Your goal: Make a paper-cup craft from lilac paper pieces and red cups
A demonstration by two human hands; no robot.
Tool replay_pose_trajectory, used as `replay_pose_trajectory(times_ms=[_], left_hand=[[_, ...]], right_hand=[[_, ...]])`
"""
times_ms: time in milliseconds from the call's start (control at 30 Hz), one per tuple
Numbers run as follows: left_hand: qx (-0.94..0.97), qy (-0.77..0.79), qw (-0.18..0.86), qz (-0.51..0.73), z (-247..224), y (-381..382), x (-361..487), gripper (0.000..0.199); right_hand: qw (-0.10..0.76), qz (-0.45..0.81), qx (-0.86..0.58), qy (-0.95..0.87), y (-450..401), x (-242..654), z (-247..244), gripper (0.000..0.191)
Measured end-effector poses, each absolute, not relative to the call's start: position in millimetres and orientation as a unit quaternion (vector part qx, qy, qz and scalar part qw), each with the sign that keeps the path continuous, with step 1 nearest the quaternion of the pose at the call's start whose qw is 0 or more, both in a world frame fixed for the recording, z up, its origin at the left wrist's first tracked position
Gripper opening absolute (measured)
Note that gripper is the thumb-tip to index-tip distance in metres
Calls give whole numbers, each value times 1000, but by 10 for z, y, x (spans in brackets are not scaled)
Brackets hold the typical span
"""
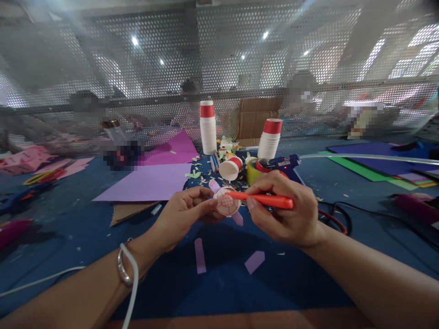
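Between my hands is a paper cup (pixel 227 204), its round base facing me with a red grid and ring drawn on it. My left hand (pixel 188 210) pinches the cup at its left edge. A red marker (pixel 270 200) is in my right hand (pixel 288 210), its tip at the drawn base. Purple paper strips (pixel 237 218) stick out beside the cup, upper left and lower right. Two more purple pieces, a strip (pixel 200 256) and a pointed one (pixel 254 262), lie on the blue table (pixel 164 283) below.
Stacked cups (pixel 208 132) stand behind, with a second stack (pixel 270 139) to the right. A loose cup (pixel 230 168), yellow tape (pixel 254 171) and a glue gun (pixel 288 163) lie nearer. Purple sheets (pixel 147 182) are at left; a white cable (pixel 133 278) crosses my left wrist.
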State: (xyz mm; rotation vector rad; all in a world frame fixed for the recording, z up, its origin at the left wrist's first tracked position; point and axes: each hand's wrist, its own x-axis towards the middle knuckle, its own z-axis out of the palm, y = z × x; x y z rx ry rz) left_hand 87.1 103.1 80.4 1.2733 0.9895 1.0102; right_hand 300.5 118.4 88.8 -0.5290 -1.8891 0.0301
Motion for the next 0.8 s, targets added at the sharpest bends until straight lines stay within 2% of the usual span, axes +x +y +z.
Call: replay_pose_trajectory(times_ms=[800], left_hand=[[555,430,569,428,839,995,909,26]], right_hand=[[540,27,-190,-819,1141,2978,891,15]])
